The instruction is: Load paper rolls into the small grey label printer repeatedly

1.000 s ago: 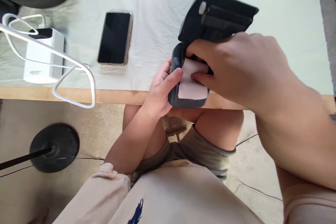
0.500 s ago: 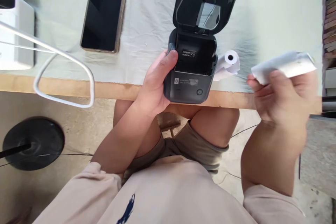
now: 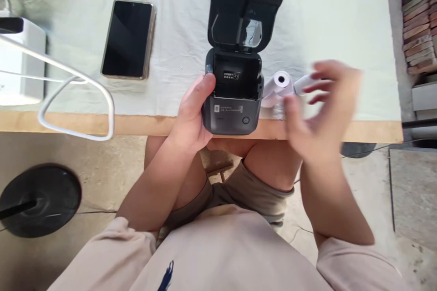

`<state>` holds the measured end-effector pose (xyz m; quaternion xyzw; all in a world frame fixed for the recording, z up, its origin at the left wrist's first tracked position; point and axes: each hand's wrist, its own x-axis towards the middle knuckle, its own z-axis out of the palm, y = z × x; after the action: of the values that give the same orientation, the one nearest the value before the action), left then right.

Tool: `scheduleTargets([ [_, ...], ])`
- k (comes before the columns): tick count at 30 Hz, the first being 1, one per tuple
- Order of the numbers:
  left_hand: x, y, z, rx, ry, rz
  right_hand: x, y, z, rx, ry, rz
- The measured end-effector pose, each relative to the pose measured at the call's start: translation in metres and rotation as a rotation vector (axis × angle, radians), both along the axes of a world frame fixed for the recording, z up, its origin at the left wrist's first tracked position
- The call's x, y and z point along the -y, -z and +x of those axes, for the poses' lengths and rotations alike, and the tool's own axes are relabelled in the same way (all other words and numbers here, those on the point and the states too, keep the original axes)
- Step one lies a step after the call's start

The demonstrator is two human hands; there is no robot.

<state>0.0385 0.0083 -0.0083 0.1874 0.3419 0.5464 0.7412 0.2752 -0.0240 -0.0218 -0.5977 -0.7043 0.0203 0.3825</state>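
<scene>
Holding dark grey printer (image 3: 232, 113) in left hand (image 3: 193, 118), at front edge of cloth-covered tabletop (image 3: 341, 32); can't tell whether resting on it. Clamping it from its left side, thumb on top beside open bay (image 3: 235, 82), other fingers mostly hidden. Seeing printed label (image 3: 231, 75) inside bay, too small to read. Got lid (image 3: 244, 7) swung up on far side, roller at its outer end, plus round button (image 3: 246, 120) on near face of printer.

Hovering right hand (image 3: 322, 120) to the right, blurred, fingers and thumb spread apart. Can't tell whether touching white paper (image 3: 302, 84) by fingertips. Got white paper roll (image 3: 276, 84) just beside printer, dark core hole visible.

Also seeing phone (image 3: 128, 38) flat, left of printer; farther left, white box (image 3: 25, 61) and white cable (image 3: 111, 111) looping over wooden edge (image 3: 150, 123).
</scene>
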Motion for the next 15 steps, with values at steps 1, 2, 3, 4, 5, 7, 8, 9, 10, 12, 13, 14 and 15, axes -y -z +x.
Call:
scheduleTargets([
  [1, 0.0, 0.0, 0.0, -0.005, 0.004, 0.011, -0.006, 0.002, -0.014, 0.041, -0.023, -0.011],
  [2, 0.0, -0.001, 0.001, -0.006, 0.014, 0.025, -0.013, 0.006, -0.025, 0.055, 0.007, -0.028],
  [3, 0.0, -0.001, 0.001, -0.003, 0.027, 0.037, -0.02, 0.011, -0.032, 0.068, 0.041, -0.054],
  [4, 0.0, -0.001, 0.001, 0.003, 0.036, 0.043, -0.027, 0.016, -0.036, 0.074, 0.081, -0.069],
  [5, 0.0, -0.001, 0.001, 0.011, 0.038, 0.041, -0.031, 0.022, -0.036, 0.078, 0.109, -0.08],
  [7, 0.0, -0.001, 0.001, 0.022, 0.022, 0.016, -0.036, 0.031, -0.029, 0.083, 0.098, -0.077],
  [8, 0.0, -0.001, 0.0, 0.023, 0.012, 0.002, -0.036, 0.035, -0.024, 0.075, 0.067, -0.062],
  [9, 0.001, -0.001, 0.0, 0.023, 0.006, -0.003, -0.035, 0.037, -0.018, 0.048, 0.03, -0.044],
  [10, 0.001, -0.001, -0.001, 0.026, 0.008, 0.001, -0.033, 0.038, -0.013, -0.002, -0.004, -0.026],
  [12, 0.002, -0.001, -0.002, 0.038, 0.024, 0.02, -0.031, 0.036, -0.008, -0.147, -0.042, 0.017],
  [13, 0.003, -0.001, -0.003, 0.048, 0.034, 0.028, -0.029, 0.032, -0.008, -0.204, -0.056, 0.023],
  [14, 0.004, -0.001, -0.003, 0.06, 0.044, 0.034, -0.028, 0.027, -0.011, -0.236, -0.074, 0.011],
  [15, 0.004, -0.001, -0.003, 0.071, 0.049, 0.038, -0.026, 0.02, -0.017, -0.236, -0.101, -0.024],
])
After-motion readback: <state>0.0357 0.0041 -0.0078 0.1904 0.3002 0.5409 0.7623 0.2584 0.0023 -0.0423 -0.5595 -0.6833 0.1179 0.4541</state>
